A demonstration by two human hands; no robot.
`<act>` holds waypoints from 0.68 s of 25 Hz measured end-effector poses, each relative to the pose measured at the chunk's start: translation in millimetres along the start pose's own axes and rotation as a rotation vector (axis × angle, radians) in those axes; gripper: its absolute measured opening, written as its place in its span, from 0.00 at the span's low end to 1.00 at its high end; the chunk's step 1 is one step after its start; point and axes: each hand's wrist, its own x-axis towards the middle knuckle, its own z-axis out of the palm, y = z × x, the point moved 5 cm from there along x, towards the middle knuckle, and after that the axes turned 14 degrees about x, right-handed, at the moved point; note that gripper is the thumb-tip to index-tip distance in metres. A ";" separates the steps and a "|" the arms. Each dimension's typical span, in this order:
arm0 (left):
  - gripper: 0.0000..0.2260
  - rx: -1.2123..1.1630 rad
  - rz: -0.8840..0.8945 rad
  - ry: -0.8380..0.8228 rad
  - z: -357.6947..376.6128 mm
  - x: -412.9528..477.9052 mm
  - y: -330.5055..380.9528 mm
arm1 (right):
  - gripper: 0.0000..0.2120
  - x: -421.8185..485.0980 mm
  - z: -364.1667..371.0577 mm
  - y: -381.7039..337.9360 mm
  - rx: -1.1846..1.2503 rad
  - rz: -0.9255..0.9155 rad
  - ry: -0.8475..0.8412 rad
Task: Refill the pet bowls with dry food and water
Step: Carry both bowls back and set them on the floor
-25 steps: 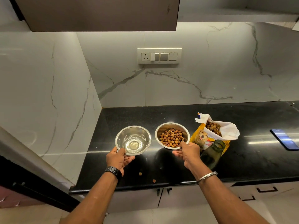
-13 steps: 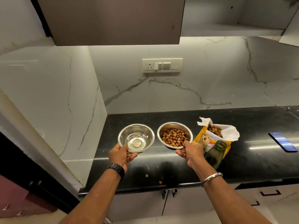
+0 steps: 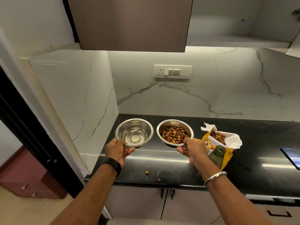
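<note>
Two steel bowls are held up above the black counter (image 3: 253, 177). My left hand (image 3: 117, 151) grips the near rim of the water bowl (image 3: 142, 127), which holds clear water. My right hand (image 3: 191, 150) grips the near rim of the food bowl (image 3: 174, 135), heaped with brown kibble. Right of that bowl lies the open yellow food bag (image 3: 222, 140) with kibble showing inside. A green glass bottle (image 3: 216, 155) stands open beside my right wrist, in front of the bag.
Two stray kibble pieces (image 3: 146, 172) lie near the counter's front edge. A dark phone (image 3: 291, 156) lies at the far right. A marble wall closes the left side, and a dark cabinet (image 3: 131, 23) hangs overhead. A socket panel (image 3: 172, 71) is on the back wall.
Both hands have raised the bowls off the counter and my head has pulled back, showing more of the cabinet above and the floor at the left.
</note>
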 end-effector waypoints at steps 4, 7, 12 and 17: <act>0.09 -0.055 0.026 0.060 -22.9 -33.6 3.6 | 0.04 -17.1 7.0 -9.5 -0.008 0.000 -0.114; 0.08 -0.095 0.033 0.118 -49.1 -56.6 1.6 | 0.07 -30.4 17.9 -10.3 -0.028 0.003 -0.205; 0.07 -0.131 0.031 0.240 -111.1 -91.9 -9.9 | 0.08 -59.9 42.4 -2.3 -0.056 0.030 -0.348; 0.08 -0.191 0.026 0.370 -182.1 -129.6 -20.6 | 0.09 -96.3 85.1 21.0 -0.129 0.085 -0.482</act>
